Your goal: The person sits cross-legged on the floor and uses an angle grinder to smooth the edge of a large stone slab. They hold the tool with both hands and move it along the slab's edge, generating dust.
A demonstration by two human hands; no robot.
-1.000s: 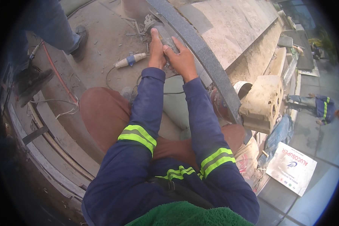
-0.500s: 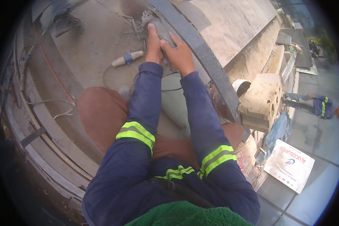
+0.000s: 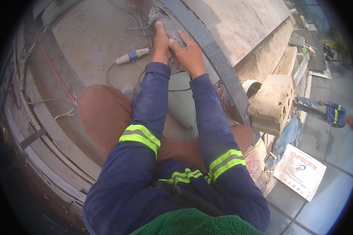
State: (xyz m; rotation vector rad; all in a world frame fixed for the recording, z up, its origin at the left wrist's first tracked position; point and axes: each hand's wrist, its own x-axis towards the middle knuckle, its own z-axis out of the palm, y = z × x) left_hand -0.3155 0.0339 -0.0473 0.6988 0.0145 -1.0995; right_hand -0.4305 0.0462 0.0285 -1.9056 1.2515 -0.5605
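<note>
Both arms reach forward, and my hands grip a dusty grey power tool that looks like an angle grinder [image 3: 177, 37]. My left hand [image 3: 161, 46] is wrapped along its left side, thumb and fingers pointing away from me. My right hand [image 3: 189, 58] closes round the body from the right, its thumb beside the left hand. The tool's head lies beyond my fingers, beside the long dark grey stone slab [image 3: 213, 53]; whether it touches the stone I cannot tell. A dark cable [image 3: 180, 90] passes below my wrists.
A white and blue cable connector [image 3: 132, 56] lies left on the dusty floor among stone chips. Under my forearms is a pale green sack [image 3: 181, 103]. A concrete block [image 3: 271, 103] and white printed board [image 3: 300, 172] are right. A person [image 3: 333, 111] shows at far right.
The tool and my hands have shifted very slightly. A person's foot and trouser leg at the upper left have gone from view.
</note>
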